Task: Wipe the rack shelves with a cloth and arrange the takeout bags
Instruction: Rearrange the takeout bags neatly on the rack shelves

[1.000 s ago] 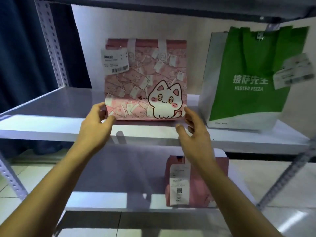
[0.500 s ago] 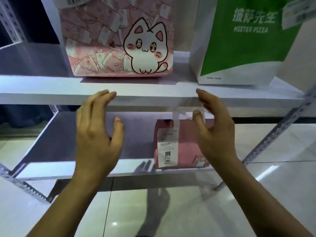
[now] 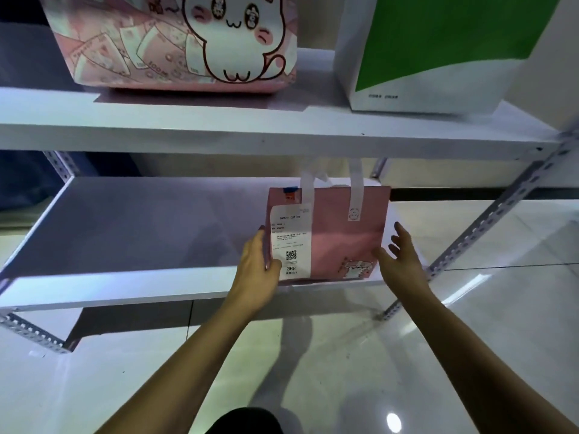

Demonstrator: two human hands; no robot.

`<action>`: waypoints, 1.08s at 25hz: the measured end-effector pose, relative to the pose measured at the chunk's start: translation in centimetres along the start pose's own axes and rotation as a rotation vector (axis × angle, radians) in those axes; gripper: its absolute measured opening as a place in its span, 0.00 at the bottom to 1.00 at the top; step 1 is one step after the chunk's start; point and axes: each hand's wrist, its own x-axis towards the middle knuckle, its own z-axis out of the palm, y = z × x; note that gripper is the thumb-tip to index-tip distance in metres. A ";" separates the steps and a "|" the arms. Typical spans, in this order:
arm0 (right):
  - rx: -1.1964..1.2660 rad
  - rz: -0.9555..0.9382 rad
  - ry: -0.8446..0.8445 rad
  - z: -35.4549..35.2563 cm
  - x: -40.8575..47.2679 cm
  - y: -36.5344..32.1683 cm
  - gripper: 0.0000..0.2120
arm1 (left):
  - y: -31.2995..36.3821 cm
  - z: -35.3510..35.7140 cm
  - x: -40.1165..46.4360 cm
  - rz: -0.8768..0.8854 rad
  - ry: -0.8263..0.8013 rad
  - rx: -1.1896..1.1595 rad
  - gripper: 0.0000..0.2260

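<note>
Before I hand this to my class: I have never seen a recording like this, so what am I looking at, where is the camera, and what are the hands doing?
No machine here: a person wears a camera on the head, so it looks forward and down along their own bare arms. They face a metal rack. On the upper shelf stand a pink cat bag and, to its right, a green and white bag. On the lower shelf stands a small pink bag with white handles and a paper receipt stuck on its front. The left hand holds that bag's left edge, thumb on the receipt. The right hand is open at the bag's right edge, fingers spread; whether it touches cannot be told. Shiny floor tiles show beneath. No cloth is in view.
</note>
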 end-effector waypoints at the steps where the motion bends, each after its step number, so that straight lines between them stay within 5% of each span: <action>1: -0.001 0.021 -0.036 0.0 0.4 0.1 0.36 | 0.0 0.6 0.5 -0.019 -0.019 -0.060 0.26; 5: 0.039 0.062 -0.108 0.4 0.8 -0.7 0.27 | 0.1 2.1 1.7 -0.066 -0.042 -0.128 0.23; 12: 0.031 -0.079 0.016 -1.3 -1.9 0.1 0.11 | -0.8 0.0 -1.5 -0.103 0.101 -0.177 0.12; 27: -0.184 -0.401 -0.400 7.3 -12.1 -8.2 0.13 | -6.4 -10.4 -16.2 -0.349 0.656 -0.364 0.09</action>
